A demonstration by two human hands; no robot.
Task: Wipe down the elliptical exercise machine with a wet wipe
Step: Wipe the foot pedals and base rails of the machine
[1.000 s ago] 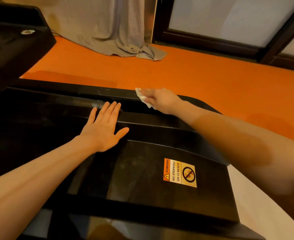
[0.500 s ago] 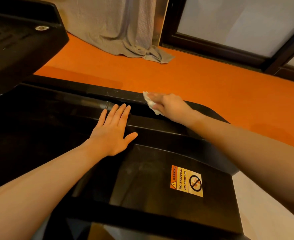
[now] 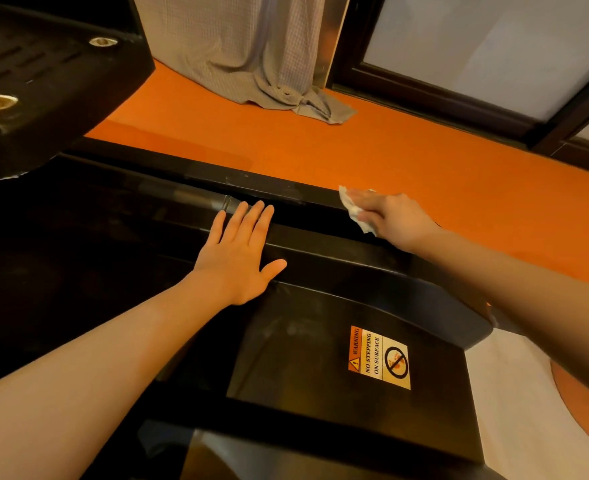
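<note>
Black machine cover (image 3: 321, 341) labelled "WARNING NO STEPPING ON SURFACE" (image 3: 379, 358); left hand (image 3: 239, 258) flat, right hand (image 3: 392, 220) grasping wipe (image 3: 350, 206).

My left hand (image 3: 237, 258) lies flat on the black cover (image 3: 338, 341) of the machine, blocking the ridge beside it. My right hand (image 3: 395, 220) presses the wipe (image 3: 352, 207) on the far rail (image 3: 251, 181), near the cover's rounded far-right corner; the rail to the left of the wipe runs bare. The pedal (image 3: 43, 81) overhangs the far-left corner. Beyond the rail the orange floor (image 3: 390, 150) lies open up to the curtain (image 3: 251, 64) and window frame (image 3: 424, 95). The near cover around the warning sticker (image 3: 379, 358) is free.
</note>
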